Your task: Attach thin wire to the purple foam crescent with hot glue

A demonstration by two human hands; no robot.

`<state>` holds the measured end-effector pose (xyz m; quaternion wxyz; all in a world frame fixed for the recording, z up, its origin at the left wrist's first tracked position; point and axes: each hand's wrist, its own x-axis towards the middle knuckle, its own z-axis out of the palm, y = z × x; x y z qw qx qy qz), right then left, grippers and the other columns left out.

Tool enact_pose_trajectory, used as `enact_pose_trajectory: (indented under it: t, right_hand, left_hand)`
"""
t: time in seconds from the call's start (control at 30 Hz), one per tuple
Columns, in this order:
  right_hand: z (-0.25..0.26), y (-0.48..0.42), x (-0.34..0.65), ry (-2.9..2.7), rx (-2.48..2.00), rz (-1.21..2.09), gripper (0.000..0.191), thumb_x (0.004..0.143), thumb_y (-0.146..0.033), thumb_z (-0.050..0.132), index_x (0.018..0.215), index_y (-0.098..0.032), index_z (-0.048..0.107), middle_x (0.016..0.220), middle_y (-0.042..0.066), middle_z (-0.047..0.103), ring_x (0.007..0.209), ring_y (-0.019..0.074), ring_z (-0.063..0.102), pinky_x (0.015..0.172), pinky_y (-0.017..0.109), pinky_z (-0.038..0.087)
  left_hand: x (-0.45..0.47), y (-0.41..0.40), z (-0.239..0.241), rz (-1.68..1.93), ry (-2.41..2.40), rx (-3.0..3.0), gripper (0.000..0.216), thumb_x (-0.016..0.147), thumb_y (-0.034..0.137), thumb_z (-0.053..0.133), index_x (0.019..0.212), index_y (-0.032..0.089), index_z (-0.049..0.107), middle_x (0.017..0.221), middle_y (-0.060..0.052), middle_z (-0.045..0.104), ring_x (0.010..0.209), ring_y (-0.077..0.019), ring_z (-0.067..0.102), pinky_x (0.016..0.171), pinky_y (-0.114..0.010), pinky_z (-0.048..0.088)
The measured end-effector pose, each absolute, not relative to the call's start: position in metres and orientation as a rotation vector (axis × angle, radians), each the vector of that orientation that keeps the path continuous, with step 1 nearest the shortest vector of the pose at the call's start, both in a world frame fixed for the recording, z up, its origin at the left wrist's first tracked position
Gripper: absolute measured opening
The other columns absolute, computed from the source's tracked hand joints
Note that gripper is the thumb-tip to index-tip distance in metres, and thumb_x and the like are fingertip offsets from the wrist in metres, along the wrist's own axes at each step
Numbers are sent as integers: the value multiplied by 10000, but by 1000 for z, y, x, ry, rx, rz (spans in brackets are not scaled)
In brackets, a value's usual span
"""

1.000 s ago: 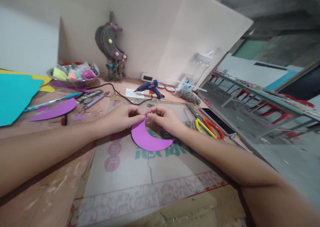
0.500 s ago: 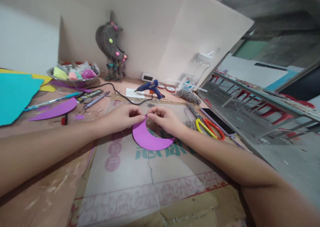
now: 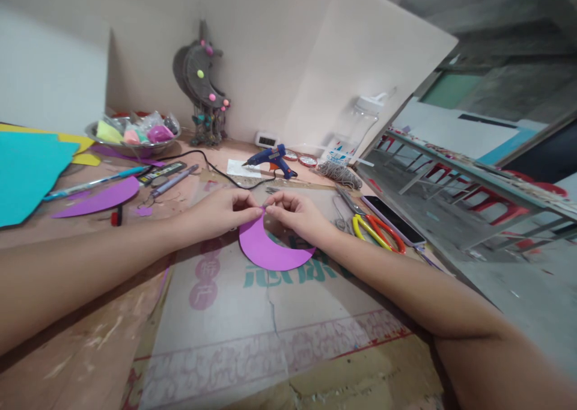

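A purple paper crescent is held over the printed cardboard sheet by its upper tip. My left hand is closed, pinching that tip between thumb and fingers from the left. From the other side, my right hand pinches the same tip, its thumb almost meeting the left one. The crescent's other point reaches right, below my right wrist. Scissors with one yellow and one orange handle lie just right of my right hand.
Behind my hands lies a blue glue gun with a black cord. A phone, grey yarn and a clear bottle are on the right. Leftward are pens, purple and turquoise paper, and a bowl. A decorated grey moon stands behind.
Both hands keep their pinch on the crescent's tip. The crescent's lower edge has shifted up very slightly; nothing else has visibly moved.
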<state>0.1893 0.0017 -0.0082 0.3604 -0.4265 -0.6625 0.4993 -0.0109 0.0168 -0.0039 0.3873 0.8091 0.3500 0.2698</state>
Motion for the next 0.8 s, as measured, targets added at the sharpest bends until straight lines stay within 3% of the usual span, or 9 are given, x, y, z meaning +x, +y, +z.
enact_pose_trajectory:
  t: [0.8]
  right_hand:
    - [-8, 1, 189, -1734, -1106, 1275, 272, 786, -408, 627, 877, -171, 529, 530, -73, 507, 420, 62, 455, 393, 179, 365]
  left_hand:
    - [-12, 17, -4, 706, 890, 2086, 226, 814, 359, 536, 732, 162, 612, 642, 15, 567, 568, -103, 480, 515, -213, 340]
